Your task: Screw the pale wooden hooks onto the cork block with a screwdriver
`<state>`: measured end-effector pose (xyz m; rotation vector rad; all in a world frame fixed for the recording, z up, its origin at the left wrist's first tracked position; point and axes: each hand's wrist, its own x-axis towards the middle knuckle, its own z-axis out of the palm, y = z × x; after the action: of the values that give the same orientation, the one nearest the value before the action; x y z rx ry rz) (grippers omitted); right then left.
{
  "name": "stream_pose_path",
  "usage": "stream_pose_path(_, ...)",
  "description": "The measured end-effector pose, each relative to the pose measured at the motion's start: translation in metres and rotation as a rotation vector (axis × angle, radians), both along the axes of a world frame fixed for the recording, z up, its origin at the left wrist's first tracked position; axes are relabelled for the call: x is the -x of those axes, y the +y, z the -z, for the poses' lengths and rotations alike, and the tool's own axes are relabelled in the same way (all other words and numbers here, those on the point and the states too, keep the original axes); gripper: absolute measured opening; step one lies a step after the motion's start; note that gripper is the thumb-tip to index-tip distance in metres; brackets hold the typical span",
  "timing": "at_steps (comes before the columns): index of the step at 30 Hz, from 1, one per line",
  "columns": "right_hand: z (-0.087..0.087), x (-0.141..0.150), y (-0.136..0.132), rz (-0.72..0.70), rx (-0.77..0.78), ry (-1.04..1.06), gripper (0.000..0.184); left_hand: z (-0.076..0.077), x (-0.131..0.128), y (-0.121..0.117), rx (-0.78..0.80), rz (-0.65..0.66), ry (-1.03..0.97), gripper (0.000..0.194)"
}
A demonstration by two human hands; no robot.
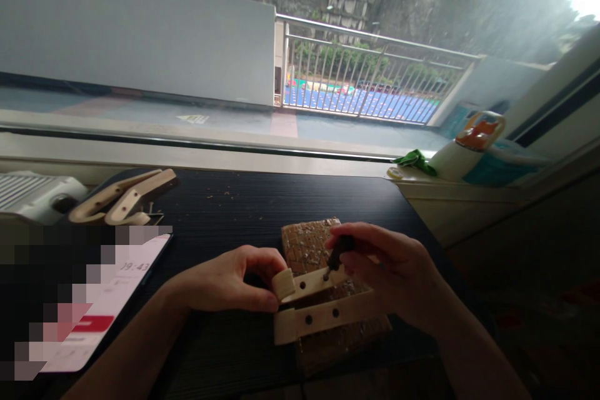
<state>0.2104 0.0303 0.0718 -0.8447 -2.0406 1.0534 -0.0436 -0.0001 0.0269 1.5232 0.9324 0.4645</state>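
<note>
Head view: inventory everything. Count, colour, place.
Hooked wooden pieces: 2, pale, across the block
Black tool: 1, black, tip on the farther piece
Block: 1, brown, on table
Spare wooden pieces: 2, pale, table's far left
Table: 1, black, under the work
Screen device: 1, pinkish-white, left, partly pixelated
Ribbed appliance: 1, white, left edge
Green item: 1, green, right sill
Container: 1, white-orange, right sill
Railing: 1, silver, outside
Wall: 1, grey, outside left
Left hand: 1, gripping farther piece's end
Right hand: 1, holding tool
</note>
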Motion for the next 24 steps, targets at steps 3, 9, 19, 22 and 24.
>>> stream_pose_path(3,0.001,0.001,0.0,0.039,-0.009,0.004,0.022,0.0,0.0,0.0,0.005,-0.003,0.007,0.027)
stream_pose_path(9,0.001,0.007,-0.001,0.138,0.028,0.065,0.015,-0.001,-0.001,0.0,-0.002,0.002,0.001,0.027)
stream_pose_path(19,0.003,0.002,-0.002,0.07,0.009,-0.001,0.017,-0.003,-0.002,-0.001,0.01,-0.004,0.014,0.025)
stream_pose_path(22,0.001,-0.001,-0.003,0.019,-0.015,-0.013,0.022,-0.003,-0.002,-0.001,0.01,-0.006,0.013,0.025)
stream_pose_path(24,0.002,-0.002,-0.003,0.014,-0.015,-0.01,0.023,-0.002,-0.002,-0.001,0.013,-0.007,0.011,0.025)
